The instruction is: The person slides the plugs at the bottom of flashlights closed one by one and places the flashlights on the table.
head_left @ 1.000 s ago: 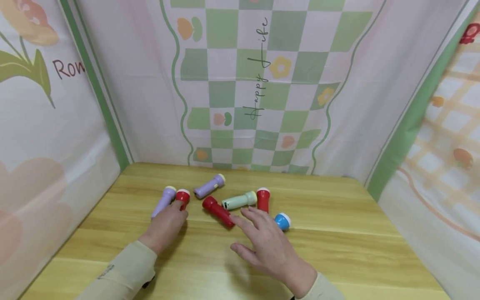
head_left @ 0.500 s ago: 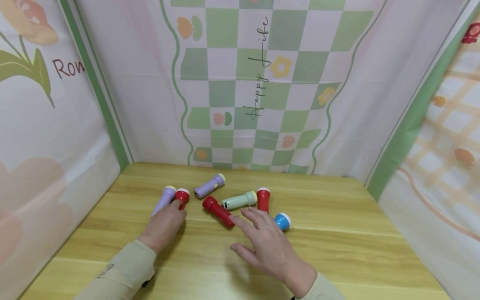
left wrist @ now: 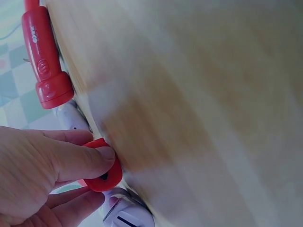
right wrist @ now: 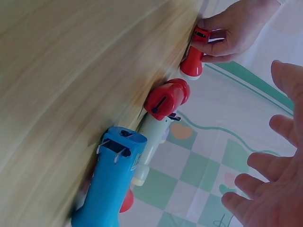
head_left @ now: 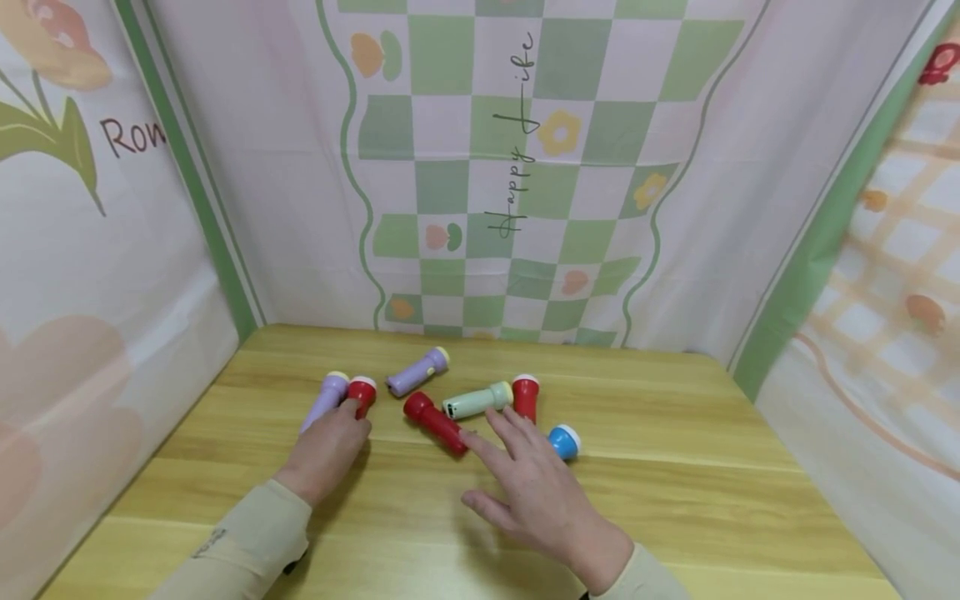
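While left hand (head_left: pixel 327 450) pinches flashlight (head_left: pixel 363 392), right hand (head_left: pixel 542 492) apart.

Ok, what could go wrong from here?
The left hand pinches the red flashlight by its tail end, so it might swivel or slip if lifted. The purple flashlight close beside it could get knocked. In the head view the right hand partly hides the blue flashlight; a bump might go unnoticed.

A checked curtain (head_left: pixel 498 167) hangs behind the wooden table (head_left: pixel 690 475); floral curtain (head_left: pixel 90 267) left, plaid curtain (head_left: pixel 885 275) right.
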A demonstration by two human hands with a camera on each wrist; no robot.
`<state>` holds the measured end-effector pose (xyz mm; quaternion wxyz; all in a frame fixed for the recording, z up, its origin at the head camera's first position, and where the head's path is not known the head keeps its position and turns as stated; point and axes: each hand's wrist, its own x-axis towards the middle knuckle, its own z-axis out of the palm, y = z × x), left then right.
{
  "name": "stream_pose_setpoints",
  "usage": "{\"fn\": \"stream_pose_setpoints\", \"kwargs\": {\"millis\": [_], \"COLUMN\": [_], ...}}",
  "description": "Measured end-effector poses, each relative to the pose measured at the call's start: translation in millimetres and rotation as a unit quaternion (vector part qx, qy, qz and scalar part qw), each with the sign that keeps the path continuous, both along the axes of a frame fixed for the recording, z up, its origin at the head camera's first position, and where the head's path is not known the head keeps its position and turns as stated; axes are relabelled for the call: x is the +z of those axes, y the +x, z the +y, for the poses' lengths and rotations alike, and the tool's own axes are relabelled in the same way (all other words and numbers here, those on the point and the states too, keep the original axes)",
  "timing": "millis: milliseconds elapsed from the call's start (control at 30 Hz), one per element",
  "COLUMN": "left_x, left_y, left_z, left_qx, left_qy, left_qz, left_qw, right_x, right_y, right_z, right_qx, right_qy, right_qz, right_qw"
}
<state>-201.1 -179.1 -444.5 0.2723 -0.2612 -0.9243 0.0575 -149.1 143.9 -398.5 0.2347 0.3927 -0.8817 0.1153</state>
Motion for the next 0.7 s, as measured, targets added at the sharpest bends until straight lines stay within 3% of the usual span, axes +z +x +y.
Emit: {"fn": "stream_pose_setpoints", "kwargs": {"millis": [433, 700], "left_x": [-0.3, -0.8], "left_y": [1.5, 0.9], "left_z": [-1.3, -0.9], "left_qx": [-0.003, 0.004], "left_qy": [0.006, 0.009], "left_qz": [-0.013, -0.014], "left_qw": [0.9999, 0.9999], "right_x": [-2.3, -3.5], "right_y": [1.9, 2.6], "right_z": [-0.4, 0.2], "right_qx": [-0.055, -0.066], "right_qy": [0.054, 0.063], "right_qz": [-0.042, -0.050], "right_qw": [0.9961, 0.9946]}}
